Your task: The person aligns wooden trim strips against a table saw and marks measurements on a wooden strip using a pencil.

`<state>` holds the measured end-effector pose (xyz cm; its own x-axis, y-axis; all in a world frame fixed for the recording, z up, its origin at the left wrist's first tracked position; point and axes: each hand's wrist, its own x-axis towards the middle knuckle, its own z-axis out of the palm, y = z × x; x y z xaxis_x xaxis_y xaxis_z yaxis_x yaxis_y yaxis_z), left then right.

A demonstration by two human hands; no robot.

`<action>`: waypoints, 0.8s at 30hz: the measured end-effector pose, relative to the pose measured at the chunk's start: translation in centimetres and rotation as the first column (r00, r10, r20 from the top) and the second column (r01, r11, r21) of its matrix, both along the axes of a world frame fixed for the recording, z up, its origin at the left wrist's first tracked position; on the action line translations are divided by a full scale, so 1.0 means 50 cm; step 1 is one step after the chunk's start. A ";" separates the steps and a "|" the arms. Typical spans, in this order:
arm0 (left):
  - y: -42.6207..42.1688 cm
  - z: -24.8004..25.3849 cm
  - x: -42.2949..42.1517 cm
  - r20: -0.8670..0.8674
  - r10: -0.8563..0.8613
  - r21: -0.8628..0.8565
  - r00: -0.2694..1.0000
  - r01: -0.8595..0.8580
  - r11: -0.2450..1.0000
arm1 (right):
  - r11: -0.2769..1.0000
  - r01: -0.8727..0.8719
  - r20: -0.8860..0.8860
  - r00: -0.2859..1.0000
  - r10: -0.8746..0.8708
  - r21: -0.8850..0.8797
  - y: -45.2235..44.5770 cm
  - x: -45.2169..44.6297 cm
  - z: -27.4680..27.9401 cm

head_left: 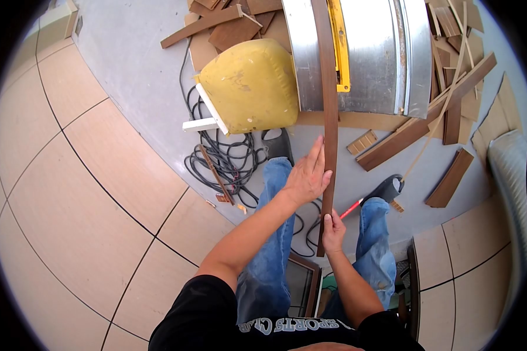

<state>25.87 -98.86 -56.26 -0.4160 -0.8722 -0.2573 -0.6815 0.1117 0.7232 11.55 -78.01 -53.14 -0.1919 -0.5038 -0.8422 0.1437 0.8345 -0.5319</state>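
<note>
A long dark brown wooden strip (329, 76) runs from the metal worktop down toward my body. My left hand (307, 176) lies along its left edge, fingers stretched out and thumb resting near the wood. Lower down, my right hand (334, 233) is closed around the strip close to its near end. A red pencil (351, 208) sticks out from the right hand; how the fingers hold it is partly hidden. Beside the strip, a yellow spirit level (344, 79) rests on the metal worktop (369, 70).
A yellow padded seat (249, 85) stands left of the worktop, above a tangled black cable (216, 167). Brown wood offcuts (392, 143) are scattered at right, and more boards (234, 32) are piled behind the seat. A framed panel (313, 286) is below my hands.
</note>
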 end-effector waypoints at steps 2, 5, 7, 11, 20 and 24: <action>0.007 -0.001 0.001 0.011 -0.009 0.010 1.000 0.009 1.000 | 1.000 -0.009 0.009 1.000 0.009 0.002 0.009 -0.002 -0.001; 0.016 -0.004 0.001 0.021 -0.041 0.015 0.999 0.040 0.999 | 1.000 -0.006 0.014 1.000 0.006 0.006 0.017 -0.005 0.000; 0.020 -0.003 0.001 0.019 -0.044 0.023 0.999 0.044 0.999 | 1.000 0.002 0.024 1.000 -0.002 0.012 0.020 -0.007 0.003; 0.027 0.002 -0.001 0.010 -0.040 0.067 0.999 0.039 0.997 | 1.000 0.026 0.028 0.999 -0.026 0.018 0.024 -0.005 0.005; 0.037 0.004 -0.001 0.008 -0.043 0.081 0.999 0.042 0.996 | 1.000 0.019 0.009 1.000 -0.019 0.017 0.040 -0.007 0.005; 0.040 0.006 -0.001 0.003 -0.037 0.073 0.999 0.037 0.997 | 0.999 0.045 0.004 0.999 -0.046 0.020 0.049 -0.003 0.005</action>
<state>25.83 -96.84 -55.95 -0.4465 -0.8351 -0.3212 -0.6808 0.0841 0.7277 11.40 -75.54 -52.90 -0.2106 -0.4774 -0.8531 0.1840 0.8377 -0.5142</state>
